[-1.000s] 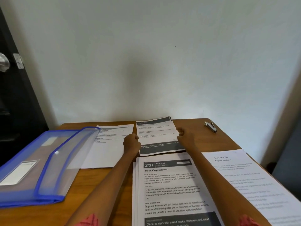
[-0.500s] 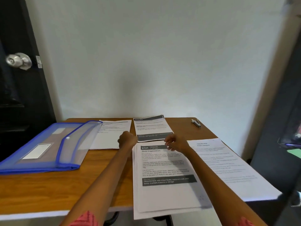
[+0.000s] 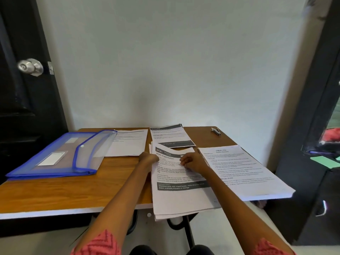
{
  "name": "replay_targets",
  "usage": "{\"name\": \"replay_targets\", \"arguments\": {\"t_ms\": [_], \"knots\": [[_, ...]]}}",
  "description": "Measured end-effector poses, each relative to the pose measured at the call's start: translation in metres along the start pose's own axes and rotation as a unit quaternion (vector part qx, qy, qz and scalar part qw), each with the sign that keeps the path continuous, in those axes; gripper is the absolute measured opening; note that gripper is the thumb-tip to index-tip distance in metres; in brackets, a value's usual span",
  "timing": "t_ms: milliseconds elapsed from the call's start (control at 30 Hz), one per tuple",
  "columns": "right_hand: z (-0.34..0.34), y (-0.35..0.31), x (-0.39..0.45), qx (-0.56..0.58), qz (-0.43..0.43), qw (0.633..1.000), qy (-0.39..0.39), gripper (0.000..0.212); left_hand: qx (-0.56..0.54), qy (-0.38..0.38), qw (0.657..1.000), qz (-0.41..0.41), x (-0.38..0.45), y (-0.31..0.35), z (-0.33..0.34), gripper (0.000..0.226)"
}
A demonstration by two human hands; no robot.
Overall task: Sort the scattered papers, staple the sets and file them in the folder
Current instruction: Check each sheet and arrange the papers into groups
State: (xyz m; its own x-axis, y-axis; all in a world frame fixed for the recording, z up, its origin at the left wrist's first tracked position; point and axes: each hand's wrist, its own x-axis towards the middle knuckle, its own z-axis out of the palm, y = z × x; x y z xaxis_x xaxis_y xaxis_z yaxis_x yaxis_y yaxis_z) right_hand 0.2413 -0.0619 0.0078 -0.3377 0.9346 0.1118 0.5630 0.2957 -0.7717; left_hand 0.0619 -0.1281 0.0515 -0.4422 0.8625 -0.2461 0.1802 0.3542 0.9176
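I note both hands have left the far dark-banded kitchen sheets (image 3: 172,136): left hand (image 3: 148,158) and right hand (image 3: 191,161) now pinch the near white "Desk Organization" paper stack (image 3: 181,192), overhanging the wooden desk (image 3: 73,188), so sorting continues.

Matt wooden desk (image 3: 55,188), translucent glossy blue plastic folder (image 3: 55,157), white paper sheets (image 3: 180,196), shiny metal doorknob (image 3: 30,67).
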Motion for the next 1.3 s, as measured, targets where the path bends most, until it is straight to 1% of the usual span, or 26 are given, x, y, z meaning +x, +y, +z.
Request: {"name": "replay_targets", "arguments": {"t_ms": [67,133,167,233,267,300,333,400,433,467,500,533,567,600,633,667,733,833,967,1100,1200,1300], "knots": [[0.001,0.004,0.001,0.007,-0.007,1.000,0.002,0.024,-0.014,-0.018,1.000,-0.006,-0.002,-0.001,-0.001,0.040],[0.002,0.006,0.002,0.012,-0.014,1.000,0.008,0.024,-0.018,-0.052,0.998,-0.015,-0.008,-0.001,-0.002,0.042],[0.002,0.006,0.001,0.015,-0.013,1.000,0.006,0.024,-0.009,-0.055,0.998,-0.020,-0.009,-0.003,-0.001,0.042],[0.003,0.004,0.001,0.020,-0.012,1.000,0.009,0.023,0.048,-0.043,0.998,-0.005,-0.006,-0.005,-0.002,0.040],[0.004,0.004,0.001,0.019,-0.025,0.999,0.031,0.021,0.080,-0.028,0.996,0.010,-0.004,-0.005,-0.005,0.039],[0.004,0.002,0.003,0.007,-0.048,0.996,0.074,0.019,0.086,-0.013,0.996,0.025,-0.001,-0.001,-0.012,0.036],[0.003,0.001,0.005,-0.001,-0.064,0.990,0.124,0.018,0.070,-0.009,0.997,0.043,0.004,0.003,-0.018,0.033],[-0.002,-0.010,0.007,0.044,-0.068,0.976,0.201,0.021,-0.043,-0.028,0.996,0.075,0.014,0.010,-0.036,0.029],[-0.004,-0.016,0.008,0.076,-0.055,0.970,0.225,0.026,-0.103,-0.043,0.990,0.085,0.014,0.014,-0.047,0.028],[-0.007,-0.023,0.009,0.110,-0.035,0.966,0.230,0.033,-0.155,-0.059,0.981,0.099,0.015,0.016,-0.056,0.028],[-0.008,-0.031,0.008,0.141,-0.016,0.967,0.211,0.041,-0.177,-0.068,0.976,0.111,0.017,0.019,-0.066,0.027],[-0.008,-0.036,0.008,0.178,0.000,0.969,0.172,0.045,-0.182,-0.066,0.973,0.122,0.020,0.022,-0.073,0.026],[-0.007,-0.042,0.007,0.230,0.003,0.967,0.113,0.044,-0.184,-0.054,0.973,0.132,0.023,0.025,-0.079,0.030],[-0.004,-0.046,0.008,0.291,-0.001,0.955,0.055,0.039,-0.189,-0.043,0.971,0.138,0.029,0.027,-0.085,0.033],[-0.001,-0.048,0.011,0.343,-0.012,0.939,0.013,0.034,-0.200,-0.034,0.969,0.141,0.036,0.027,-0.088,0.035],[0.003,-0.049,0.015,0.376,-0.022,0.926,-0.005,0.032,-0.213,-0.026,0.966,0.141,0.041,0.026,-0.091,0.036],[0.010,-0.051,0.023,0.410,-0.028,0.911,0.016,0.023,-0.232,-0.024,0.963,0.136,0.052,0.017,-0.091,0.036],[0.020,-0.047,0.040,0.398,-0.008,0.916,0.058,0.013,-0.247,-0.050,0.961,0.114,0.066,0.000,-0.082,0.034],[0.020,-0.031,0.060,0.374,0.039,0.925,0.055,0.022,-0.239,-0.058,0.965,0.097,0.084,-0.015,-0.062,0.030],[0.013,-0.015,0.072,0.369,0.047,0.928,0.039,0.023,-0.246,-0.057,0.964,0.087,0.104,-0.026,-0.049,0.030],[0.012,0.001,0.083,0.353,0.058,0.934,0.018,0.033,-0.241,-0.063,0.965,0.087,0.113,-0.034,-0.045,0.023],[0.009,0.005,0.090,0.370,0.042,0.928,0.017,0.029,-0.256,-0.055,0.959,0.104,0.124,-0.031,-0.047,0.024]]}}
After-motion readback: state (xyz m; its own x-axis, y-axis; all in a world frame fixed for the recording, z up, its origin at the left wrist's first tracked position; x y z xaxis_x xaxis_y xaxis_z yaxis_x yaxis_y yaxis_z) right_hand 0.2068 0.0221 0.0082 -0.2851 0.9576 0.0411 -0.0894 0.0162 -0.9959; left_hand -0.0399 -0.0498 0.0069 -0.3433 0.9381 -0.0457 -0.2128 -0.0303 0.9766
